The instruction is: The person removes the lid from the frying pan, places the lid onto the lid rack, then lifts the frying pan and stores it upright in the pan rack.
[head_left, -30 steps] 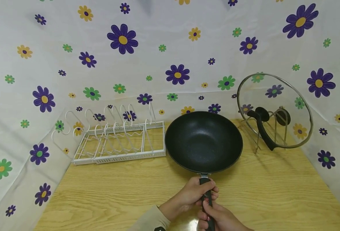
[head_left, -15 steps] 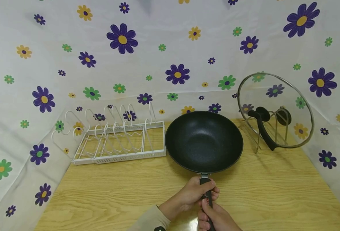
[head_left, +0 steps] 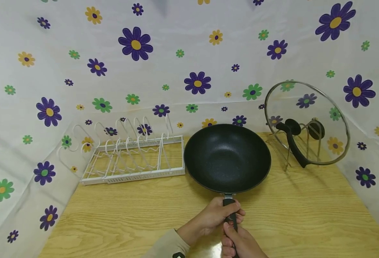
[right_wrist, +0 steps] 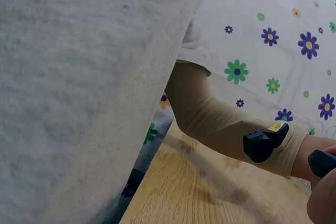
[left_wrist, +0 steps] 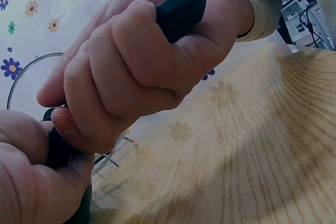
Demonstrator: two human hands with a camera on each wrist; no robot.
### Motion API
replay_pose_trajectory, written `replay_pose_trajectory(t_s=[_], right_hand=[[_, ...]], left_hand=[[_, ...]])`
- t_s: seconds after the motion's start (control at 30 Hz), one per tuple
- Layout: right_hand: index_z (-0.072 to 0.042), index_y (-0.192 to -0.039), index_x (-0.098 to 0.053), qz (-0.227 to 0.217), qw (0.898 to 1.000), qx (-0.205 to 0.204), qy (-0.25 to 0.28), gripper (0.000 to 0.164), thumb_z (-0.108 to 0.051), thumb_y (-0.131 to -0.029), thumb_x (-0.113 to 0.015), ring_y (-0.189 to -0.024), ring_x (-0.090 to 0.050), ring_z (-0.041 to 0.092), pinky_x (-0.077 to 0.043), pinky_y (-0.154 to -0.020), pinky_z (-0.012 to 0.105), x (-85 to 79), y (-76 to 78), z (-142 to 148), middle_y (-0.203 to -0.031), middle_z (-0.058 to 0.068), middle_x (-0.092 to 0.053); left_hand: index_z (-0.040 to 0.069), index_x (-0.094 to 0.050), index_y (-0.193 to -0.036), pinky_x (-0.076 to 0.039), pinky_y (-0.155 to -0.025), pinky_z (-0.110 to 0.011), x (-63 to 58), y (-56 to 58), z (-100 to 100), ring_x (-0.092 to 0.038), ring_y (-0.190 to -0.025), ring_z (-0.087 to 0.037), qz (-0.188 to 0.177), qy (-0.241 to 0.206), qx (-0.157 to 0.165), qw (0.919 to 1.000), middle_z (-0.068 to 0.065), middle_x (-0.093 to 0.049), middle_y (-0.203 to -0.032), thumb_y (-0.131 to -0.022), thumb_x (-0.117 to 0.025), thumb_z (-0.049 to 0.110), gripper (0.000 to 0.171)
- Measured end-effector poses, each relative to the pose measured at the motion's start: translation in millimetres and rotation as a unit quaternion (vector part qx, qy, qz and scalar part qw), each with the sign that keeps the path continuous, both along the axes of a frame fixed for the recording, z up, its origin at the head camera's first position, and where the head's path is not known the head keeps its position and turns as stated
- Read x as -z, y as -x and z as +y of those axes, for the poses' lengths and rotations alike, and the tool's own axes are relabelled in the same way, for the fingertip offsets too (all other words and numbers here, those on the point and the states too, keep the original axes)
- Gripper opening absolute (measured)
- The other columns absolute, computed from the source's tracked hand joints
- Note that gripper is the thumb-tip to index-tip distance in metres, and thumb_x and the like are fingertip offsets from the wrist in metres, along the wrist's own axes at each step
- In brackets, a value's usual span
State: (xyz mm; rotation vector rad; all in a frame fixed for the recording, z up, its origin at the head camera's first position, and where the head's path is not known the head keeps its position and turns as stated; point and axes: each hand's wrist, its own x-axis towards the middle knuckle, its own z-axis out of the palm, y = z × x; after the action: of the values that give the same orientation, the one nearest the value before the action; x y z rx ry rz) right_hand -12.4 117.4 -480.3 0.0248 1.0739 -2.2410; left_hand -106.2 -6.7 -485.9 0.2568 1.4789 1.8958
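Note:
A black wok [head_left: 227, 157] faces me at the middle of the head view, its inside bare and its rim tipped toward me. My left hand [head_left: 213, 218] grips the upper part of its handle, close to the metal collar, with the thumb laid across the top. Lower down, my right hand [head_left: 242, 242] grips the same handle, thumb along it. In the left wrist view the butt of the black handle [left_wrist: 182, 15] pokes out of my right fist, while part of my left hand [left_wrist: 37, 177] shows at lower left. The wok's underside is hidden.
Left of the wok, a white wire rack [head_left: 144, 175] with several curved dividers stands on the wooden table [head_left: 128, 215]. At right, a glass lid [head_left: 324, 104] with a black handle leans upright in a metal stand [head_left: 287, 157]. A flowered cloth [head_left: 163, 43] hangs behind.
My right hand has shifted slightly left and up along the handle, covering more of its red lettering. The left hand and the wok stay nearly in place.

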Motion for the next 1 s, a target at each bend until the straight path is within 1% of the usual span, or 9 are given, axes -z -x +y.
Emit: replay_pose_trajectory(t_s=[0.17, 0.3, 0.47, 0.53, 0.63, 0.73, 0.8, 0.9, 1.0], right_hand=[[-0.015, -0.095, -0.040, -0.007, 1.000, 0.013, -0.007, 0.024, -0.033, -0.111, -0.045, -0.059, -0.044, 0.001, -0.040, -0.059, 0.018, -1.6, -1.0, -0.4, -0.073, -0.010, -0.042], [-0.014, -0.096, -0.039, 0.002, 1.000, 0.019, -0.015, 0.023, -0.031, -0.111, -0.044, -0.059, -0.044, 0.001, -0.040, -0.058, 0.018, -1.9, -1.5, -1.3, -0.073, -0.010, -0.042], [-0.014, -0.095, -0.040, 0.016, 0.999, 0.026, -0.030, 0.024, -0.031, -0.111, -0.044, -0.058, -0.043, 0.001, -0.041, -0.057, 0.018, -1.7, -1.8, -0.9, -0.072, -0.010, -0.041], [-0.014, -0.095, -0.040, 0.019, 0.999, 0.029, -0.035, 0.023, -0.030, -0.111, -0.043, -0.058, -0.043, 0.002, -0.041, -0.057, 0.018, -1.4, -2.0, -0.8, -0.072, -0.010, -0.041], [-0.014, -0.099, -0.040, 0.020, 0.998, 0.035, -0.045, 0.021, -0.030, -0.111, -0.043, -0.057, -0.042, 0.002, -0.041, -0.056, 0.018, -0.9, -2.3, -1.4, -0.072, -0.010, -0.041], [-0.013, -0.101, -0.041, 0.019, 0.997, 0.043, -0.058, 0.018, -0.029, -0.111, -0.044, -0.057, -0.041, 0.002, -0.039, -0.056, 0.018, -0.4, -2.6, -2.1, -0.071, -0.009, -0.041], [-0.013, -0.100, -0.042, 0.020, 0.996, 0.047, -0.068, 0.018, -0.028, -0.110, -0.045, -0.056, -0.041, 0.002, -0.039, -0.055, 0.018, 0.2, -2.8, -2.4, -0.071, -0.009, -0.041], [-0.015, -0.096, -0.042, 0.027, 0.996, 0.045, -0.071, 0.019, -0.028, -0.110, -0.044, -0.056, -0.041, 0.002, -0.038, -0.056, 0.019, 1.4, -2.7, -2.3, -0.070, -0.010, -0.041], [-0.015, -0.095, -0.041, 0.037, 0.996, 0.041, -0.068, 0.021, -0.029, -0.110, -0.043, -0.056, -0.041, 0.001, -0.038, -0.057, 0.019, 2.7, -2.2, -2.1, -0.071, -0.010, -0.041]], left_hand=[[-0.002, -0.063, -0.104, -0.058, -0.072, -0.021, 1.0, 0.0, -0.4, -0.070, -0.078, -0.010, 0.005, -0.004, -0.012, 0.9999, -0.007, -0.072, -0.090, -0.098, -0.064, 0.007, 0.011], [-0.002, -0.063, -0.102, -0.058, -0.071, -0.021, 0.2, -1.3, -1.2, -0.070, -0.077, -0.011, 0.012, -0.001, -0.029, 0.9995, -0.007, -0.072, -0.090, -0.097, -0.067, 0.006, 0.011], [-0.006, -0.069, -0.101, -0.059, -0.075, -0.024, -2.9, -5.8, -1.1, -0.072, -0.078, -0.012, 0.023, 0.022, -0.053, 0.9981, -0.008, -0.074, -0.090, -0.096, -0.071, 0.012, 0.018], [-0.008, -0.071, -0.101, -0.059, -0.078, -0.025, -3.2, -7.3, -1.2, -0.073, -0.079, -0.012, 0.018, 0.025, -0.058, 0.9979, -0.009, -0.075, -0.092, -0.095, -0.072, 0.013, 0.021], [-0.007, -0.072, -0.101, -0.059, -0.079, -0.025, -2.4, -8.4, -1.4, -0.073, -0.080, -0.012, 0.008, 0.020, -0.063, 0.9978, -0.008, -0.076, -0.092, -0.095, -0.073, 0.014, 0.022], [-0.004, -0.072, -0.100, -0.059, -0.078, -0.025, -0.7, -8.4, -1.2, -0.073, -0.078, -0.011, -0.004, 0.015, -0.066, 0.9977, -0.005, -0.076, -0.089, -0.094, -0.074, 0.015, 0.020], [-0.003, -0.072, -0.098, -0.059, -0.077, -0.024, 0.1, -8.2, -1.2, -0.073, -0.077, -0.012, -0.008, 0.017, -0.068, 0.9975, -0.004, -0.075, -0.086, -0.093, -0.075, 0.015, 0.019], [-0.002, -0.071, -0.095, -0.059, -0.075, -0.024, 0.4, -8.5, -0.9, -0.073, -0.075, -0.012, -0.005, 0.023, -0.072, 0.9971, -0.003, -0.074, -0.081, -0.093, -0.076, 0.015, 0.017], [-0.002, -0.070, -0.093, -0.058, -0.072, -0.023, -0.2, -9.0, -0.1, -0.073, -0.073, -0.013, 0.005, 0.029, -0.078, 0.9966, -0.003, -0.074, -0.079, -0.093, -0.075, 0.014, 0.016]])
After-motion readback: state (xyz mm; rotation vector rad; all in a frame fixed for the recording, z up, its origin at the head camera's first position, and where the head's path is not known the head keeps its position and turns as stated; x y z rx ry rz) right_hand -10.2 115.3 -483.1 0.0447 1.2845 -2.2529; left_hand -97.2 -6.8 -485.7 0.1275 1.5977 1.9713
